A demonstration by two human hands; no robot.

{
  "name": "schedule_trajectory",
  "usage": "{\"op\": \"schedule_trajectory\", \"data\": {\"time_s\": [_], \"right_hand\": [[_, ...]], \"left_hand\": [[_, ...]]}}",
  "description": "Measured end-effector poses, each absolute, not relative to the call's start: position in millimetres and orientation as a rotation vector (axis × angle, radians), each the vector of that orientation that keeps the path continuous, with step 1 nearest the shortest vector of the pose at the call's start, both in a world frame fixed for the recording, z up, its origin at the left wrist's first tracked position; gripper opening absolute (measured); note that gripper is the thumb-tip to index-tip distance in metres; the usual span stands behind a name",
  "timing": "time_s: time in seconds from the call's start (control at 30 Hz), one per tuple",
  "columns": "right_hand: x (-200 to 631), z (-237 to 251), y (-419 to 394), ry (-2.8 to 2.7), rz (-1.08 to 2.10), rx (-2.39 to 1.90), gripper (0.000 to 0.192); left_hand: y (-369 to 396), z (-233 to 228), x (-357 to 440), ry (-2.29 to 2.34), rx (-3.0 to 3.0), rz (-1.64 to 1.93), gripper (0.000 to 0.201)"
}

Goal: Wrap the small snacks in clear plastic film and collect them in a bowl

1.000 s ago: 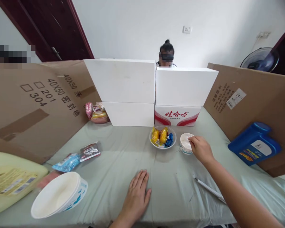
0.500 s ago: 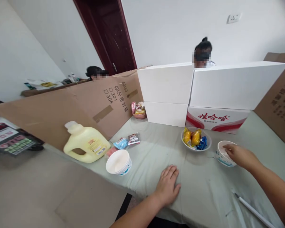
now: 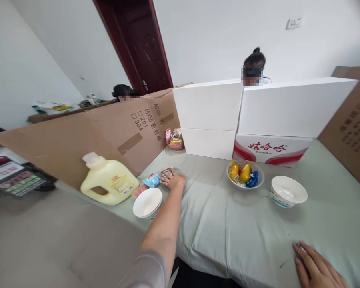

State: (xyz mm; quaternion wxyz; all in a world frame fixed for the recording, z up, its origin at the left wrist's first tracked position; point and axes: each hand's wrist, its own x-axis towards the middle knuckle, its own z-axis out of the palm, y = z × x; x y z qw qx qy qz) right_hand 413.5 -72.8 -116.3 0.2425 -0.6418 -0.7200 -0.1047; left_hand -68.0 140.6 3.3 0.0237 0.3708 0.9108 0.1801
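White bowls (image 3: 147, 201) near table edge (image 3: 195, 258); left hand (image 3: 174, 180) on packet (image 3: 166, 172), room rightward.

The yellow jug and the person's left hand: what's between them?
In the head view: a pink packet, a blue packet and a dark packet, partly covered by the left hand.

Left hand (image 3: 173, 180) palm-down, arm (image 3: 163, 230) outstretched; right hand (image 3: 318, 267) low, palm-down

Diffuse light — soft shadows, distort. nr edges.
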Motion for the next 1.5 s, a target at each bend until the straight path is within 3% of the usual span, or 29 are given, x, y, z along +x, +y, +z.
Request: {"op": "schedule_trajectory", "data": {"time_s": [0.17, 0.4, 0.7, 0.83, 0.87, 1.03, 1.2, 1.33, 1.5], "right_hand": [[393.7, -88.9, -77.9, -1.914, -0.329, -1.813, 0.042], [393.8, -88.9, -80.4, -1.912, -0.329, -1.822, 0.042], [391.3, -81.6, -79.9, -1.942, -0.364, -1.797, 0.039], [391.5, -81.7, -80.2, -1.954, -0.378, -1.793, 0.036], [391.6, -82.3, -80.2, -1.952, -0.377, -1.794, 0.036], [392.4, -85.0, -80.3, -1.942, -0.385, -1.77, 0.036], [392.0, -84.3, -80.4, -1.932, -0.377, -1.776, 0.036], [390.8, -83.2, -79.8, -1.94, -0.374, -1.789, 0.035], [391.3, -74.5, -82.9, -1.941, -0.371, -1.743, 0.038]], "left_hand": [[137.0, -8.6, -57.3, 2.767, 1.29, 0.606, 0.055], [139.2, -0.5, -71.1, 2.655, 1.238, 0.76, 0.038], [86.7, -26.0, 29.4, 1.826, 1.714, 0.998, 0.04], [52.4, -40.3, 67.0, 1.574, 1.713, 1.074, 0.017], [50.4, -42.2, 69.2, 1.563, 1.68, 1.088, 0.019], [63.1, -38.3, 59.8, 1.436, 1.518, 0.961, 0.068], [57.0, -14.5, 66.9, 1.216, 1.574, 0.792, 0.043], [38.9, -2.4, 78.1, 1.089, 1.894, 0.978, 0.032], [22.0, -20.3, 62.2, 0.898, 2.457, 0.876, 0.037]]}}
